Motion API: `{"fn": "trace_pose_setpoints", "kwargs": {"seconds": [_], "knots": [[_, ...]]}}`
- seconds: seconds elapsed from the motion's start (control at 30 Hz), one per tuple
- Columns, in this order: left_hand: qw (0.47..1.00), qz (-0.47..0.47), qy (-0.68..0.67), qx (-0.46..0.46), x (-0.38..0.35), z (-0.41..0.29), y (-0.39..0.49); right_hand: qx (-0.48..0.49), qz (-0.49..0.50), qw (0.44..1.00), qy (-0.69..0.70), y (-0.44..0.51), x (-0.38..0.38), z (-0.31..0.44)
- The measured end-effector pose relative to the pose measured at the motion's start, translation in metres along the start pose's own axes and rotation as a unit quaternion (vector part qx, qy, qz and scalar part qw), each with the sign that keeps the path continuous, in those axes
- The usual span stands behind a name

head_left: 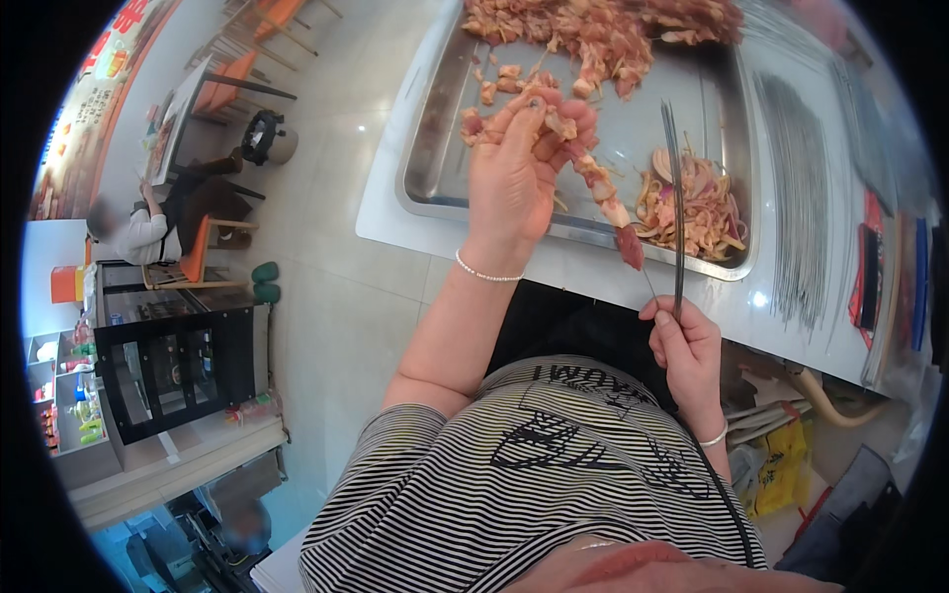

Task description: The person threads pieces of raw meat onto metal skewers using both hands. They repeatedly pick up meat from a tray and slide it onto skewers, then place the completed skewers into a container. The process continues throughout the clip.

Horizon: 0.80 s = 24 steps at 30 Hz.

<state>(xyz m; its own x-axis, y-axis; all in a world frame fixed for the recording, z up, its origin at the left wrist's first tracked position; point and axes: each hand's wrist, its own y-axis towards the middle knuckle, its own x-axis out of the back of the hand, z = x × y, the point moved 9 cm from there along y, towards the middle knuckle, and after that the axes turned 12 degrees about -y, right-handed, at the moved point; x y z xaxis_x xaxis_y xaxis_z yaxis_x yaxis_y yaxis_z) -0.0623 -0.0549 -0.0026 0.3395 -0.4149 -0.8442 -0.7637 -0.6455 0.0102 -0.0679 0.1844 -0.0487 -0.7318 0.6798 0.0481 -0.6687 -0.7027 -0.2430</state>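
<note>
My left hand (523, 152) is palm up above a metal tray (500, 167), with small pieces of raw meat (561, 124) in its fingers. From it a skewer of raw meat chunks (604, 194) slopes down towards my right hand (686, 341). The fingers of that hand pinch the skewer's bare lower end. The same hand also grips a bundle of thin metal skewers (676, 193), which points up over the tray. Sliced onion mixed with meat bits (693, 204) lies in the tray's near right corner. The far tip of the loaded skewer is hidden by my left hand.
Many loaded meat skewers (578, 33) are heaped at the tray's far side. Bare metal skewers (797, 200) lie on the white table (749, 311) to the right. Further left are a seated person (159, 230), a waste bin (278, 144) and a glass-fronted cabinet (178, 363).
</note>
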Motion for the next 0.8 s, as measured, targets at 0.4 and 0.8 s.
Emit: {"fn": "trace_pose_setpoints", "kwargs": {"seconds": [0.4, 0.8], "knots": [[0.995, -0.051, -0.012, 0.083, 0.004, 0.011, -0.005, 0.001, -0.001, 1.0, -0.004, 0.001, 0.001, -0.002], [0.999, 0.018, 0.05, 0.002, -0.008, -0.003, -0.002, 0.002, 0.001, 1.0, -0.005, -0.001, 0.0, -0.004]]}}
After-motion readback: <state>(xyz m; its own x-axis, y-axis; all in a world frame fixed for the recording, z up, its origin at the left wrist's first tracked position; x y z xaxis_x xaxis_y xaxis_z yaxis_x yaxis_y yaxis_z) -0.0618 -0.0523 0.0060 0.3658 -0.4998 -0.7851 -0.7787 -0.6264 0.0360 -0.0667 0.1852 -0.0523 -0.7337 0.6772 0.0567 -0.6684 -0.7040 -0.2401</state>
